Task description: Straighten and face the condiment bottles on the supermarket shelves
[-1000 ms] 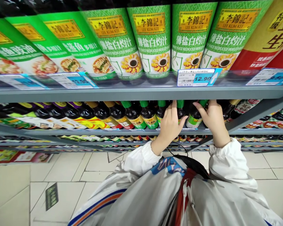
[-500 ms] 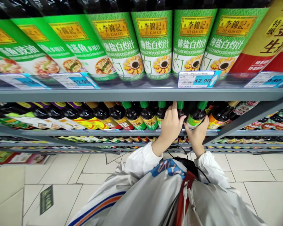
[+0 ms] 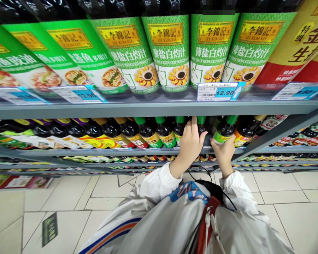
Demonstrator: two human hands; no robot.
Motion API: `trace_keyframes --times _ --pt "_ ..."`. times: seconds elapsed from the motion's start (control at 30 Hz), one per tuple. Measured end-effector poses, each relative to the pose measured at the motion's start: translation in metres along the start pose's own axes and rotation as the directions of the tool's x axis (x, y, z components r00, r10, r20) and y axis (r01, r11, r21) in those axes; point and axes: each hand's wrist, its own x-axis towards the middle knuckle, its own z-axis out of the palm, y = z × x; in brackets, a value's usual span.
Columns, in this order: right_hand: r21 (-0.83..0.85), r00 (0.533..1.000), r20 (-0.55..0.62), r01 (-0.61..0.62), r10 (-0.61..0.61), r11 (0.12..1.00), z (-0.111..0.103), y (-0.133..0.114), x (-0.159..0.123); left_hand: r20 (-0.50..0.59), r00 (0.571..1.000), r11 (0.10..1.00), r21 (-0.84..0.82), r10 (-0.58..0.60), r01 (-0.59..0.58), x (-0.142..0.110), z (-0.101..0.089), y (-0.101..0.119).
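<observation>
Smooth shelving (image 3: 148, 110) faces hands (image 3: 191, 144), the right (image 3: 224, 151) clasping a rounded, glossy bottle (image 3: 224, 128).

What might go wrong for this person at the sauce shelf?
The right hand grips a green-capped bottle low down, so it might slip. The upper shelf overhangs, so the cap could bump it. The left hand is among other bottles and might knock one over.

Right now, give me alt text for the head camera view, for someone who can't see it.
The right hand grips a green-capped dark bottle at a store shelf; the left hand is beside it, in front of another green-capped bottle. On the shelf above stand green-labelled bottles behind price tags.
</observation>
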Motion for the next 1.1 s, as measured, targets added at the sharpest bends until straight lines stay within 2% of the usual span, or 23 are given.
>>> trace_keyframes --times 0.07,0.13,0.23,0.3,0.33,0.4,0.47,0.53,0.6,0.73,0.83,1.1 --pt "0.012 0.997 -0.046 0.061 -0.06 0.998 -0.002 -0.001 -0.004 -0.007 1.0 1.0 0.009 0.017 -0.017 0.0 0.0 -0.001" --pt "0.039 0.972 -0.141 0.198 -0.191 0.979 -0.005 -0.003 -0.009 -0.014 1.0 1.0 0.018 0.023 -0.023 0.0 0.0 -0.001" --pt "-0.007 0.867 -0.317 0.404 -0.386 0.915 -0.011 -0.006 -0.009 -0.013 1.0 1.0 0.029 0.0 0.0 0.003 -0.002 0.002" --pt "-0.087 0.798 -0.375 0.476 -0.472 0.875 -0.016 -0.007 -0.005 0.007 0.998 0.997 0.044 -0.065 0.065 0.009 -0.006 0.007" --pt "-0.111 0.78 -0.382 0.494 -0.496 0.862 -0.018 -0.008 -0.003 0.032 0.993 0.992 0.057 -0.115 0.113 0.013 -0.01 0.01" --pt "-0.112 0.776 -0.374 0.507 -0.509 0.855 -0.022 -0.009 0.001 0.115 0.968 0.973 0.092 -0.221 0.211 0.023 -0.019 0.017" --pt "-0.094 0.788 -0.372 0.494 -0.491 0.864 -0.025 -0.01 0.002 0.215 0.934 0.957 0.128 -0.284 0.262 0.033 -0.028 0.022" --pt "-0.096 0.793 -0.387 0.473 -0.47 0.876 -0.026 -0.012 0.002 0.291 0.913 0.957 0.14 -0.286 0.255 0.04 -0.036 0.023" --pt "-0.115 0.796 -0.401 0.447 -0.453 0.887 -0.026 -0.013 0.002 0.329 0.91 0.967 0.121 -0.253 0.225 0.044 -0.039 0.019" --pt "-0.188 0.812 -0.403 0.378 -0.423 0.906 -0.028 -0.011 0.0 0.33 0.93 0.986 0.012 -0.159 0.164 0.045 -0.035 0.01" --pt "-0.208 0.813 -0.396 0.374 -0.427 0.904 -0.032 -0.01 -0.003 0.315 0.941 0.989 -0.04 -0.124 0.143 0.043 -0.028 0.012" --pt "-0.171 0.73 -0.403 0.533 -0.552 0.829 -0.031 -0.018 -0.023 0.359 0.932 0.999 -0.012 -0.042 0.049 0.044 -0.012 0.044"
